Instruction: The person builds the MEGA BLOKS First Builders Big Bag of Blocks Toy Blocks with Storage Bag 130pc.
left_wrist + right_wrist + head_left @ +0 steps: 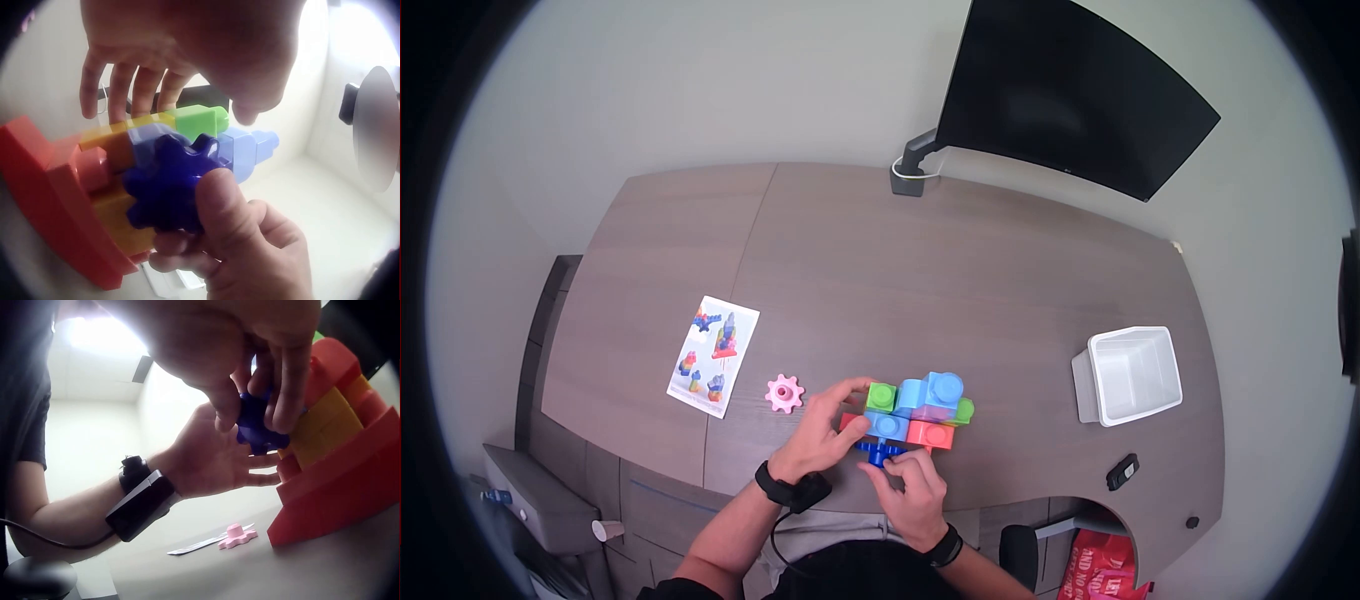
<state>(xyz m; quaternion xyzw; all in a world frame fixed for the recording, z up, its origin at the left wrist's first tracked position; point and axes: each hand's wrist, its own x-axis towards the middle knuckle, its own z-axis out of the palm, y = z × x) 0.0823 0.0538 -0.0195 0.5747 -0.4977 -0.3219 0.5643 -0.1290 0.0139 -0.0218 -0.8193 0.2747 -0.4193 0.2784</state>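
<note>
A toy block model made of red, orange-yellow, green and light blue blocks stands near the desk's front edge. Its curved red base (340, 487) carries orange-yellow blocks (326, 426), with a green block (882, 397) and light blue block (943, 388) higher up. My right hand (915, 498) pinches a dark blue gear block (167, 184) between thumb and fingers, right at the model's near side. At the model's left, my left hand (812, 440) has its fingers extended along the far side and its thumb toward the near side.
Left of the model lies a pink gear block (784, 393), and beyond it a printed picture sheet (713, 357). A white bin (1138, 377) stands at the right, with a small black device (1122, 471) nearer me. The monitor (1080, 95) overhangs the back.
</note>
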